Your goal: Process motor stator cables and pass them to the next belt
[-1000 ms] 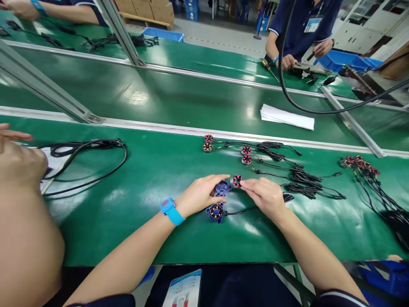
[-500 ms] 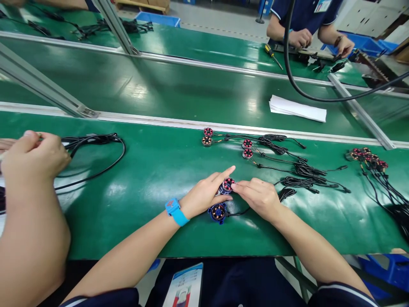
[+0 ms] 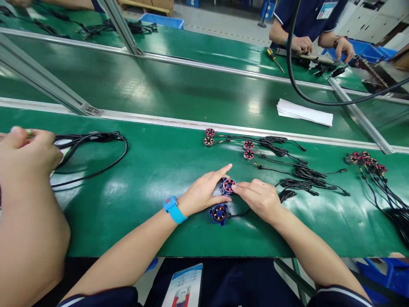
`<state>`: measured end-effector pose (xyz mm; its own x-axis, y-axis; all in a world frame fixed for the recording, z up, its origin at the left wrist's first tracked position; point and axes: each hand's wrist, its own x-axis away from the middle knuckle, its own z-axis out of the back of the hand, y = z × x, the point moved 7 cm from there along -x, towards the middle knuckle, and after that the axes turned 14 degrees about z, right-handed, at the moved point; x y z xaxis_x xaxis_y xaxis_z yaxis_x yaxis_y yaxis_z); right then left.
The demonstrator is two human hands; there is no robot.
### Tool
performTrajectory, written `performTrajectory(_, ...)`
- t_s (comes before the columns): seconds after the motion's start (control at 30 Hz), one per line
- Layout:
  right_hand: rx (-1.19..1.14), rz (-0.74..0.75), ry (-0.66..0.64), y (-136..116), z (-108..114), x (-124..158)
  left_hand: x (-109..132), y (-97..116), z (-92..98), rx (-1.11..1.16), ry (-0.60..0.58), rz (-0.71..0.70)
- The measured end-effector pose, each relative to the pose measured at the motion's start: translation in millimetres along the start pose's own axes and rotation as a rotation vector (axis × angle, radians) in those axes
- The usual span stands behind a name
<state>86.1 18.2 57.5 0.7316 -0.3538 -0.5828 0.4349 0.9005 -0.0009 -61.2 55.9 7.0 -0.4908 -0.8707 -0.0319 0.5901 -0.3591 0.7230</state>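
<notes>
A round motor stator with red windings sits at or in a blue ring-shaped housing on the green table. My left hand, a blue band at its wrist, steadies the housing between thumb and forefinger, the forefinger stretched out past it. From the right, my right hand pinches the stator at its edge; the fingertips partly hide the contact. Just below lies a second blue housing with a copper-coloured stator inside, its black cable running right beneath my right hand.
Further back lie more stators with bundled black cables. A pile of stators lies far right. On the left, a co-worker's arm is near a black cable loop. Metal rails and white paper are behind.
The stator, seen raised and tilted at the blue housing before, now lies flatter and lower against it. My hands have barely shifted. The co-worker's hand at left has moved slightly left.
</notes>
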Motion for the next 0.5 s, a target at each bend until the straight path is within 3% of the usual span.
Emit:
performTrajectory(0.13,-0.04,0.017,0.0,0,-3,-1,1,-4,3.3,0.124,0.01,0.026)
performTrajectory(0.27,-0.057,-0.024,-0.102,4,-5,-3,2,-4,1.9,0.139,0.024,0.034)
performTrajectory(0.5,-0.158,-0.298,-0.371,32,-2,22,3,-4,4.2,0.13,0.077,-0.021)
